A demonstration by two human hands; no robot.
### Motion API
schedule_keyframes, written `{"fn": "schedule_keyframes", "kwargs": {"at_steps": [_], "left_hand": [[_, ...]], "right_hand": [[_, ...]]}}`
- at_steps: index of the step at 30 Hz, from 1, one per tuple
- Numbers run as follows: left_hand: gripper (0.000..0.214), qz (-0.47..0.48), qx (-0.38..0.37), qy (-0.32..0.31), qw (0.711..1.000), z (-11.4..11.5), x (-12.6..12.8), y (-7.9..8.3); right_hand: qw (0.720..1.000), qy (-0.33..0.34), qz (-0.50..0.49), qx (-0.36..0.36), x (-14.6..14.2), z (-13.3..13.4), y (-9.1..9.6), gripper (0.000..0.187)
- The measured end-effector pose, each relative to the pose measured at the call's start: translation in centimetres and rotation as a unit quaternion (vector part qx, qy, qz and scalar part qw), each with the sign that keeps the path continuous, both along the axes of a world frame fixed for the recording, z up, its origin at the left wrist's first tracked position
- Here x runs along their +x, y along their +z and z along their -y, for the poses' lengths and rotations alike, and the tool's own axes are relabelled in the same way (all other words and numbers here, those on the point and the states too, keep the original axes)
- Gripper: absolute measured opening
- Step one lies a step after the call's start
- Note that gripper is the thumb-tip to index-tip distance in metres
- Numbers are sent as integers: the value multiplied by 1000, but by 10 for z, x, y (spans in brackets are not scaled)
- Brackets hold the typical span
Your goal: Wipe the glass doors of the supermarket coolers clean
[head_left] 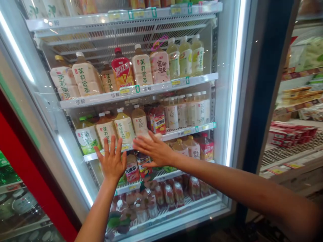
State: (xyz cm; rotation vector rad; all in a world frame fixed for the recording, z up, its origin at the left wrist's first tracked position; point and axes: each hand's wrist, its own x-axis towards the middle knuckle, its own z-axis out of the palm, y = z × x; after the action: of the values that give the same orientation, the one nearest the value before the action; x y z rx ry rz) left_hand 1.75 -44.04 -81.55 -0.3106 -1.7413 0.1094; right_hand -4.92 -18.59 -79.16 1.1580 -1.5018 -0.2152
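Note:
A lit drinks cooler with a glass front (pixel 202 201) fills the middle of the view. My left hand (pixel 111 161) is raised before it with fingers spread and nothing in them. To its right, my right hand (pixel 153 148) lies flat and sideways, fingers stretched to the left, slightly blurred. Both palms face the glass; whether they touch it I cannot tell. A pale blurred patch shows behind the right fingers. Beyond my hands stand a green tea bottle (pixel 87 134), a pale yellow bottle (pixel 124 126) and a beige-labelled bottle (pixel 140 121).
Several shelves of bottles sit behind the glass, including a red iced tea bottle (pixel 122 69). A red frame (pixel 37 188) borders another cooler at left. Right of the dark frame (pixel 267 67), open shelving carries red boxes (pixel 290 132). Bright light strips (pixel 236 84) edge the cooler.

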Motion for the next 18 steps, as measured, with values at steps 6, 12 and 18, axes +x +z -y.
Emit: {"fn": "schedule_keyframes", "kwargs": {"at_steps": [6, 12, 18], "left_hand": [[76, -3, 8, -8, 1000, 3, -2, -3], [76, -8, 7, -10, 1000, 4, -2, -4], [77, -16, 7, -4, 1000, 2, -1, -4]], "right_hand": [[998, -9, -26, 54, -2, -9, 22, 86], [991, -8, -58, 122, 1, 1, -6, 95], [995, -14, -59, 83, -3, 3, 12, 97]]}}
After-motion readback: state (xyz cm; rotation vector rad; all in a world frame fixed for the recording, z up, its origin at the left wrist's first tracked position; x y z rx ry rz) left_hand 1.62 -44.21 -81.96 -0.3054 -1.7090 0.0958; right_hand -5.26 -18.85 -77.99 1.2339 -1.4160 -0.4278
